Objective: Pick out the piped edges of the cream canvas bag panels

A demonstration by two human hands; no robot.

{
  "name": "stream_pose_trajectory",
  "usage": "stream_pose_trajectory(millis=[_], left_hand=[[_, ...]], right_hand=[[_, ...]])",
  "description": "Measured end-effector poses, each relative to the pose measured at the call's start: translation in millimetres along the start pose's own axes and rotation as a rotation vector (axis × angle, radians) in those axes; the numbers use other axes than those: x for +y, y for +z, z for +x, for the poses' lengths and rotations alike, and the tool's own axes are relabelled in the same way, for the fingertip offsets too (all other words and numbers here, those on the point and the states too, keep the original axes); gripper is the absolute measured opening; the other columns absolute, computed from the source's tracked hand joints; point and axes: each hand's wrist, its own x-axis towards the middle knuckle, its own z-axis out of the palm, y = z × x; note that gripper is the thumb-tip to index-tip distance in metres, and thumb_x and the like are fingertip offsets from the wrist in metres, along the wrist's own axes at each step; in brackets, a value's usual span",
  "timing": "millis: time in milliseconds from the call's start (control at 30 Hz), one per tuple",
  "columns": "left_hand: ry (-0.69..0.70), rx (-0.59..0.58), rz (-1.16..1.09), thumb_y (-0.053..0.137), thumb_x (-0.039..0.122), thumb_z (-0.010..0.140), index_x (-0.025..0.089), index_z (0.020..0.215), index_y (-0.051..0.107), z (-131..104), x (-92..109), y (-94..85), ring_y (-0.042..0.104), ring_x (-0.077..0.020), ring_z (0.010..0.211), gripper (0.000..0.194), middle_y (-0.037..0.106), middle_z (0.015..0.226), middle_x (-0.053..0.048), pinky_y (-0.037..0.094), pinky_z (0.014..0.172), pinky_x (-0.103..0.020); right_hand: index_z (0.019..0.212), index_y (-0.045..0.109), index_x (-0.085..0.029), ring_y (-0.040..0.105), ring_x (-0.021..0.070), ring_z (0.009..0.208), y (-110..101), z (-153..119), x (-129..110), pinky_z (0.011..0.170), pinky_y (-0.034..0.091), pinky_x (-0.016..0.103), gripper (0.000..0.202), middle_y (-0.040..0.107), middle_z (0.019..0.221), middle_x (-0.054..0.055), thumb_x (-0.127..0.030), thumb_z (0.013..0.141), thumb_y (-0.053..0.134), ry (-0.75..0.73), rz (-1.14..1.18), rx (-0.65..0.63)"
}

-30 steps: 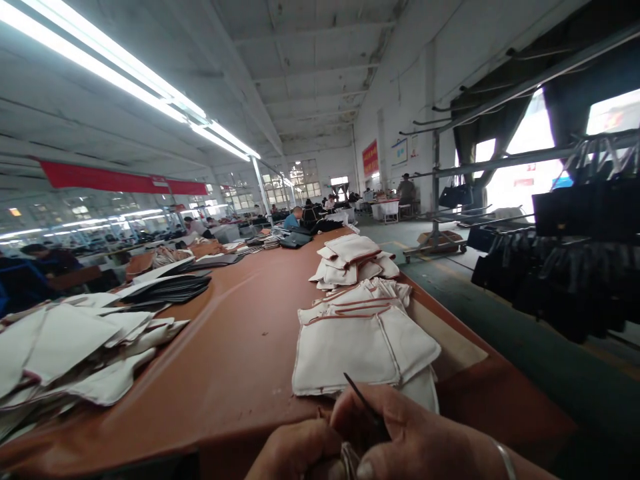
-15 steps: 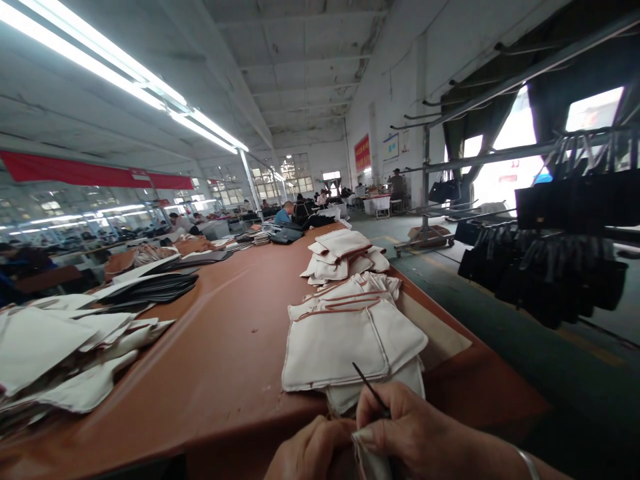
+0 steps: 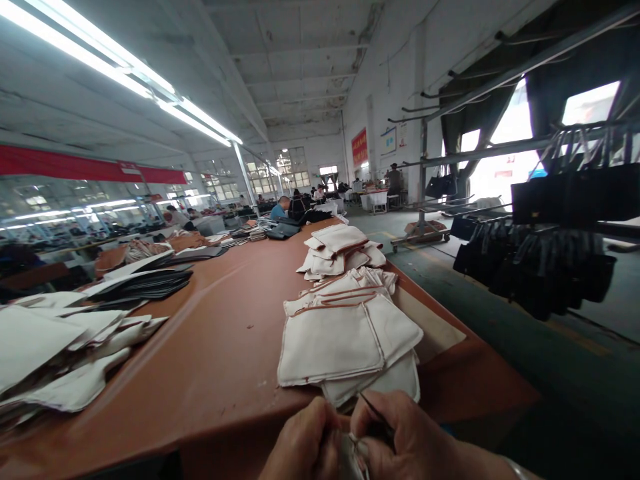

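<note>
Here, closest to me, the worker's two bare hands meet low in front of the near edge of a broad brown table (image 3: 220,347), right of the middle of that edge. Between them is a small pale piece (image 3: 351,460), its lower part cut off by the bottom of the view. The left hand (image 3: 305,443) is curled, fingers bent tight against the piece's left side. The right hand (image 3: 420,437) pinches its other side and also grips a thin dark tool (image 3: 374,408), whose tip points up and left; a pale band (image 3: 517,469) circles that wrist.

Just beyond the hands, toward the table's right edge, lies a stack of cream panels (image 3: 333,343) with brown-trimmed edges, its lowest panels nearest the fingers. A flat beige sheet (image 3: 440,330) lies beside it, along the right edge. Behind, a second cream pile (image 3: 340,245) rests near the same edge.

Well apart from the hands, along the left side of the table, loose white pieces (image 3: 50,340) spread out, with a fan of black sheets (image 3: 145,288) behind them. At the far end, a person in blue (image 3: 280,209) sits near dark material (image 3: 281,229).

Off to the right, across the floor, black bags (image 3: 555,193) hang from a metal rack (image 3: 425,160). A red banner (image 3: 85,168) stretches across the far left.
</note>
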Motion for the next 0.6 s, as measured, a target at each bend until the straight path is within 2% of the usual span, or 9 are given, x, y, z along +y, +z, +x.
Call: stream_pose_trajectory(millis=[100, 133, 200, 333, 433, 600], left_hand=[[-0.25, -0.153, -0.621, 0.06, 0.043, 0.085, 0.02, 0.078, 0.046, 2.5, 0.2, -4.5, 0.042, -0.0103, 0.059, 0.028, 0.054, 0.069, 0.001, 0.031, 0.054, -0.02], [-0.299, -0.168, -0.769, 0.064, 0.049, 0.082, 0.019, 0.079, 0.047, 2.9, -1.7, -4.7, 0.041, -0.0101, 0.058, 0.034, 0.053, 0.069, 0.001, 0.028, 0.053, -0.02], [-0.361, -0.184, -0.911, 0.071, 0.05, 0.076, 0.019, 0.079, 0.049, 3.6, -5.3, -4.6, 0.037, -0.009, 0.055, 0.039, 0.05, 0.066, 0.003, 0.024, 0.052, -0.02], [-0.388, -0.229, -0.856, 0.074, 0.046, 0.075, 0.017, 0.072, 0.051, 5.8, -0.5, -6.0, 0.027, -0.0079, 0.053, 0.036, 0.036, 0.059, 0.007, 0.019, 0.05, -0.021], [-0.352, -0.219, -0.759, 0.077, 0.056, 0.074, 0.015, 0.074, 0.053, 6.9, 9.2, -6.8, 0.032, -0.0086, 0.059, 0.047, 0.044, 0.065, 0.004, 0.022, 0.053, -0.021], [-0.459, -0.284, -0.672, 0.082, 0.058, 0.067, 0.016, 0.071, 0.053, 7.3, 10.3, -2.0, 0.031, -0.0068, 0.054, 0.052, 0.047, 0.063, 0.004, 0.021, 0.051, -0.021]], right_hand=[[0.077, 0.056, -0.017, 0.042, 0.0104, 0.056, -0.3, 1.5, 0.6, 0.052, 0.032, 0.022, 0.01, 0.05, 0.062, -0.005, -0.02, 0.071, 0.063, -0.004, 0.008, -0.018], [0.08, 0.057, -0.016, 0.043, 0.0106, 0.057, -0.7, 1.7, -0.5, 0.053, 0.033, 0.022, 0.011, 0.052, 0.064, -0.004, -0.022, 0.073, 0.063, 0.009, 0.045, -0.049], [0.082, 0.059, -0.015, 0.044, 0.011, 0.061, -2.2, 1.4, -4.1, 0.055, 0.034, 0.023, 0.015, 0.053, 0.068, -0.002, -0.027, 0.076, 0.064, 0.038, 0.131, -0.114], [0.076, 0.057, -0.015, 0.036, 0.0093, 0.058, -5.7, -1.9, -10.7, 0.053, 0.029, 0.022, 0.025, 0.046, 0.064, -0.004, -0.038, 0.077, 0.066, 0.157, 0.288, -0.157], [0.077, 0.055, -0.016, 0.032, 0.0079, 0.052, -7.4, -4.6, -14.2, 0.048, 0.024, 0.021, 0.028, 0.043, 0.061, -0.006, -0.042, 0.077, 0.066, 0.236, 0.347, -0.165], [0.078, 0.055, -0.016, 0.035, 0.0089, 0.054, -7.2, -5.5, -17.1, 0.049, 0.026, 0.021, 0.025, 0.045, 0.062, -0.004, -0.038, 0.073, 0.064, 0.26, 0.29, -0.173]])
